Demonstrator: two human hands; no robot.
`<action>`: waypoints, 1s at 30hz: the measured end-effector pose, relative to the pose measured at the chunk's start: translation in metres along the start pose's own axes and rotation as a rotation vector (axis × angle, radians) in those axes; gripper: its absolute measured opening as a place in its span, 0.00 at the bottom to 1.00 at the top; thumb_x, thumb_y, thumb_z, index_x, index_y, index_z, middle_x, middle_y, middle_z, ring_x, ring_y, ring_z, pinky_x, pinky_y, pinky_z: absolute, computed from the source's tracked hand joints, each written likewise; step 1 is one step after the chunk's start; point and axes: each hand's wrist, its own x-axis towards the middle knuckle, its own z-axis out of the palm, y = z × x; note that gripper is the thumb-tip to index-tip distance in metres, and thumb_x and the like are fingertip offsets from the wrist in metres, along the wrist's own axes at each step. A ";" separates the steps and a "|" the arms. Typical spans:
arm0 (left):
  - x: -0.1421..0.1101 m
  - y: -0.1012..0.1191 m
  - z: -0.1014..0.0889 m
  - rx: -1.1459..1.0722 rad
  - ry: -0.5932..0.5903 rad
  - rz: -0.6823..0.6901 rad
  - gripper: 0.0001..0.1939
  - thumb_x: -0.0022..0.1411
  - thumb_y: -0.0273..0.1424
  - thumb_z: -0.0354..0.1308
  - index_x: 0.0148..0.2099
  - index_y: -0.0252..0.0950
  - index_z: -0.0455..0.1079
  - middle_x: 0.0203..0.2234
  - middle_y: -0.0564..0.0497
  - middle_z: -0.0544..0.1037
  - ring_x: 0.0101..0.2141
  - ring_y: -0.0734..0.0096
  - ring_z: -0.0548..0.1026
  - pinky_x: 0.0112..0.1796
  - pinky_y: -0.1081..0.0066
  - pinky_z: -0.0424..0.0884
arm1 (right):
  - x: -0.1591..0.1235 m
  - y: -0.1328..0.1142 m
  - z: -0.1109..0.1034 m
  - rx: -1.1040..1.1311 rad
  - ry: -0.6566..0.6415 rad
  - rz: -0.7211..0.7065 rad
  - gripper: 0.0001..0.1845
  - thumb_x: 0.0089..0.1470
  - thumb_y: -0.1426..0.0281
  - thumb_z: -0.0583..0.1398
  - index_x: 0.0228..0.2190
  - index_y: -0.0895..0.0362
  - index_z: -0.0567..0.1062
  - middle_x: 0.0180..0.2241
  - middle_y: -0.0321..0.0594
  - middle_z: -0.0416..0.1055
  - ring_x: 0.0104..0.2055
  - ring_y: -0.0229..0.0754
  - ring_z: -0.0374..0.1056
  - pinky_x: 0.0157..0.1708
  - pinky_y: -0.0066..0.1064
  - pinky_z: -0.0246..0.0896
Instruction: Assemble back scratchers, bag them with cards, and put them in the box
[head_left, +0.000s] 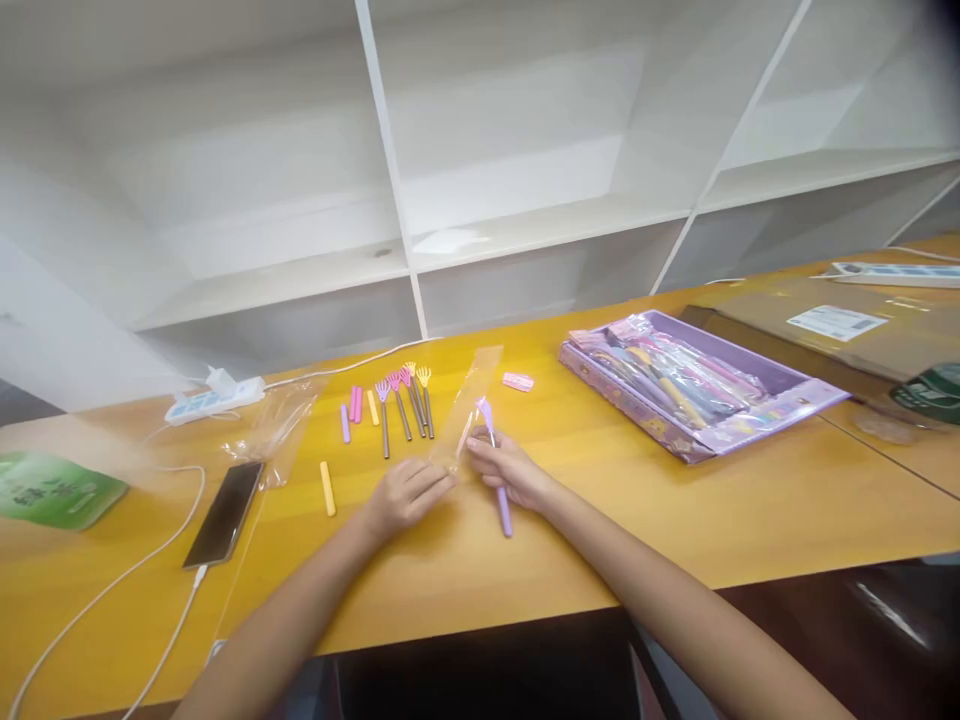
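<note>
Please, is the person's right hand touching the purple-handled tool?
Touching. The head view shows the right hand gripping the purple-handled tool, with its top showing above the grip and its handle below.

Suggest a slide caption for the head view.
Right hand holding a slim purple stick, left hand beside a clear plastic sleeve, at a yellow wooden table.

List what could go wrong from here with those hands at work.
1. The clear bag looks thin and lies by the left hand; the clawed tip of the purple scratcher in the right hand might snag it.
2. The yellow handle lies loose near the left forearm, so a sideways sweep could knock it.
3. The phone has a cable plugged in; catching that could drag it.
</note>
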 end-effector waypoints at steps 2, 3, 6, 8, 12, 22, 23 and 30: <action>-0.002 0.002 0.001 -0.043 -0.057 -0.016 0.19 0.74 0.23 0.53 0.63 0.41 0.70 0.44 0.43 0.84 0.39 0.63 0.80 0.37 0.62 0.76 | 0.002 0.004 0.002 -0.013 0.030 0.002 0.31 0.45 0.60 0.80 0.39 0.52 0.68 0.22 0.20 0.51 0.19 0.26 0.36 0.16 0.20 0.28; -0.002 0.003 0.001 -0.066 -0.087 -0.035 0.17 0.75 0.24 0.53 0.61 0.42 0.71 0.44 0.43 0.84 0.39 0.63 0.80 0.37 0.62 0.76 | 0.003 0.005 0.003 -0.018 0.035 0.000 0.30 0.45 0.59 0.80 0.39 0.53 0.68 0.21 0.20 0.51 0.19 0.26 0.36 0.15 0.20 0.29; -0.003 0.005 0.004 -0.064 -0.136 -0.085 0.14 0.75 0.26 0.53 0.57 0.43 0.74 0.44 0.44 0.84 0.38 0.63 0.80 0.36 0.63 0.75 | 0.006 0.009 0.004 -0.030 0.038 -0.007 0.29 0.44 0.59 0.80 0.35 0.54 0.69 0.21 0.20 0.50 0.19 0.26 0.36 0.16 0.20 0.29; -0.003 0.006 0.006 -0.035 -0.093 -0.125 0.12 0.75 0.26 0.55 0.55 0.43 0.75 0.43 0.45 0.83 0.37 0.64 0.78 0.36 0.63 0.74 | 0.007 0.009 0.004 -0.032 0.040 -0.021 0.28 0.44 0.58 0.80 0.34 0.54 0.69 0.20 0.20 0.50 0.19 0.26 0.36 0.16 0.20 0.30; 0.000 0.011 0.011 -0.135 -0.005 -0.332 0.10 0.74 0.31 0.59 0.55 0.41 0.74 0.45 0.44 0.79 0.43 0.62 0.77 0.45 0.61 0.76 | 0.005 0.007 0.003 -0.023 0.046 -0.059 0.27 0.45 0.58 0.79 0.33 0.55 0.71 0.21 0.22 0.50 0.20 0.26 0.37 0.16 0.20 0.30; -0.007 0.000 0.013 -0.587 0.034 -0.875 0.13 0.75 0.42 0.58 0.52 0.39 0.74 0.45 0.46 0.77 0.42 0.66 0.77 0.45 0.64 0.75 | 0.000 -0.002 0.004 -0.044 0.037 -0.115 0.24 0.49 0.60 0.78 0.33 0.54 0.70 0.22 0.22 0.47 0.20 0.27 0.35 0.17 0.21 0.31; -0.007 0.000 0.013 -0.605 0.031 -0.884 0.14 0.74 0.43 0.59 0.51 0.39 0.75 0.44 0.46 0.77 0.42 0.66 0.77 0.44 0.65 0.75 | 0.000 -0.002 0.004 -0.046 0.038 -0.118 0.24 0.49 0.60 0.78 0.34 0.54 0.70 0.22 0.22 0.47 0.20 0.27 0.35 0.17 0.20 0.31; -0.003 0.005 0.016 -0.677 0.041 -0.964 0.13 0.69 0.42 0.65 0.45 0.37 0.77 0.38 0.48 0.80 0.34 0.69 0.75 0.38 0.68 0.73 | 0.000 0.000 0.004 -0.060 0.045 -0.109 0.26 0.48 0.59 0.78 0.35 0.53 0.70 0.22 0.23 0.50 0.20 0.27 0.37 0.17 0.19 0.32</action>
